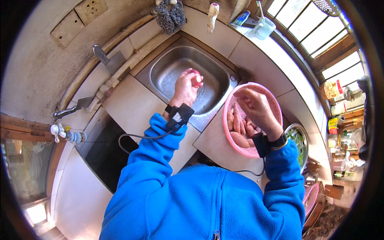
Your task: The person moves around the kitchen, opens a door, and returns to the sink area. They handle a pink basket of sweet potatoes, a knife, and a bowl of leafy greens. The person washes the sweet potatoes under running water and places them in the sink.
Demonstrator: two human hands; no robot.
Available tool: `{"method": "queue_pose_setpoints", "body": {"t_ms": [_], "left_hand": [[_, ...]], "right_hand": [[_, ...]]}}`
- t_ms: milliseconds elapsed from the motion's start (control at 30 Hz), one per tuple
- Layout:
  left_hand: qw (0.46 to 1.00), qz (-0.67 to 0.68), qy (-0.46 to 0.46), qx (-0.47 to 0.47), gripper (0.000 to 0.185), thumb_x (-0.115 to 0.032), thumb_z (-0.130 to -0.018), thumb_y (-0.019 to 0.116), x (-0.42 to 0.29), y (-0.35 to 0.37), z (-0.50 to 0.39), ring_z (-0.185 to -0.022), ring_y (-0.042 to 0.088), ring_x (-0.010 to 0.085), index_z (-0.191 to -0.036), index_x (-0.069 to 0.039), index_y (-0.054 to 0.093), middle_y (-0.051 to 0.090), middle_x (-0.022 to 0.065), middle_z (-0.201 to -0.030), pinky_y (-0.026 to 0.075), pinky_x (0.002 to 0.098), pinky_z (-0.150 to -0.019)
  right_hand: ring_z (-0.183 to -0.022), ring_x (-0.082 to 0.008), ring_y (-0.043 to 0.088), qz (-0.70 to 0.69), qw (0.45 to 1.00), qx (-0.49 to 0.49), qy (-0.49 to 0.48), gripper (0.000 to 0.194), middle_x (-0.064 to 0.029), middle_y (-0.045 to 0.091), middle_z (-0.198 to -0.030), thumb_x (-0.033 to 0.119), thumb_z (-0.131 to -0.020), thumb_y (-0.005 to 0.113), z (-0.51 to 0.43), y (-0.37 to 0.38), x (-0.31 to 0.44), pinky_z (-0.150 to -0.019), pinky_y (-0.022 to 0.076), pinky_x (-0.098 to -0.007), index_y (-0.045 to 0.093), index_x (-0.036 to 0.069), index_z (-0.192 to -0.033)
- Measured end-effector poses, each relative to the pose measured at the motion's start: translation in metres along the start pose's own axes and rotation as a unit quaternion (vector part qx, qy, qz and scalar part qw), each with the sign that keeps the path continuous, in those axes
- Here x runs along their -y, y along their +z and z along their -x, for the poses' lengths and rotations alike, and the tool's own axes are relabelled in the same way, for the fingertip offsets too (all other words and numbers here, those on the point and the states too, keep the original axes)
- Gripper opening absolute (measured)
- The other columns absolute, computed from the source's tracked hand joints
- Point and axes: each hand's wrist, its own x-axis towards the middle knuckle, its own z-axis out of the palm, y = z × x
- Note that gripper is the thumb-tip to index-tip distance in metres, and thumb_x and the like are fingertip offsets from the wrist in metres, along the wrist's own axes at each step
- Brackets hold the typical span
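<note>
My left hand [186,87] is over the stainless steel sink [171,63], its fingers curled around a small reddish piece with a pale cut face [198,78], likely a sweet potato. Inside the rim of a pink plastic basket [226,132], right of the sink, my right hand [253,105] reaches down with bent fingers. Whether it grips anything cannot be told, as the hand hides its own fingertips. Several reddish sweet potatoes [239,139] lie in the basket below and beside the hand. Both wrists wear black straps with cables.
Two cleavers hang at the left wall, one with its blade [117,62] towards the sink. A tap [212,18] is on the tiles behind the sink. A metal bowl of green vegetables [300,144] stands right of the basket. A cup with a toothbrush [264,28] stands on the ledge.
</note>
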Motion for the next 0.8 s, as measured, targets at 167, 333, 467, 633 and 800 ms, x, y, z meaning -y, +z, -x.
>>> {"method": "queue_pose_setpoints", "body": {"t_ms": [167, 333, 467, 633, 800], "left_hand": [[0.998, -0.02, 0.052, -0.001, 0.025, -0.005, -0.087, 0.054, 0.012, 0.001, 0.008, -0.086, 0.061, 0.0266, -0.111, -0.011, 0.05, 0.058, 0.0096, -0.099, 0.051, 0.0386, -0.068], [0.984, -0.023, 0.16, -0.077, 0.036, 0.0, -0.085, 0.055, 0.021, 0.01, 0.024, -0.07, 0.054, 0.0126, -0.119, -0.007, 0.045, 0.057, 0.0045, -0.089, 0.043, 0.0247, -0.059], [0.967, -0.072, 0.241, -0.045, 0.032, -0.004, -0.087, 0.055, 0.028, 0.018, 0.043, -0.075, 0.052, 0.0115, -0.118, -0.006, 0.048, 0.056, 0.0045, -0.094, 0.045, 0.0236, -0.067], [0.872, -0.209, 0.438, -0.068, 0.03, -0.001, -0.088, 0.057, 0.042, 0.019, 0.072, -0.074, 0.053, 0.0115, -0.117, -0.005, 0.051, 0.057, 0.004, -0.091, 0.048, 0.0237, -0.067], [0.812, -0.281, 0.507, -0.076, 0.03, -0.002, -0.088, 0.059, 0.072, 0.017, 0.112, -0.092, 0.058, 0.0168, -0.118, -0.005, 0.053, 0.059, 0.0061, -0.103, 0.05, 0.0276, -0.084]], "right_hand": [[-0.071, -0.0271, 0.067, 0.066, 0.991, -0.056, 0.101, 0.011, -0.0163, 0.068, -0.086, 0.004, -0.083, 0.063, 0.057, 0.032, -0.011, -0.065, 0.0525, -0.0343, 0.066, 0.003, -0.094], [-0.074, -0.0228, 0.067, -0.112, 0.979, 0.077, 0.153, 0.026, -0.0156, 0.068, -0.088, 0.024, -0.088, 0.065, 0.095, 0.076, 0.035, -0.069, 0.0527, -0.034, 0.065, 0.001, -0.099], [-0.08, -0.0133, 0.059, -0.303, 0.89, 0.19, 0.283, 0.056, -0.005, 0.061, -0.092, 0.049, -0.088, 0.065, 0.092, 0.098, 0.065, -0.071, 0.0478, -0.0256, 0.057, 0.0, -0.114], [-0.104, -0.0184, 0.057, -0.448, 0.812, 0.165, 0.336, 0.071, -0.0105, 0.059, -0.118, 0.051, -0.082, 0.07, 0.11, 0.106, 0.09, -0.089, 0.0473, -0.0312, 0.05, -0.003, -0.125], [-0.099, -0.0162, 0.058, -0.47, 0.801, 0.1, 0.356, 0.055, -0.0071, 0.061, -0.111, 0.036, -0.081, 0.075, 0.151, 0.108, 0.085, -0.089, 0.0489, -0.0303, 0.054, 0.003, -0.12]]}}
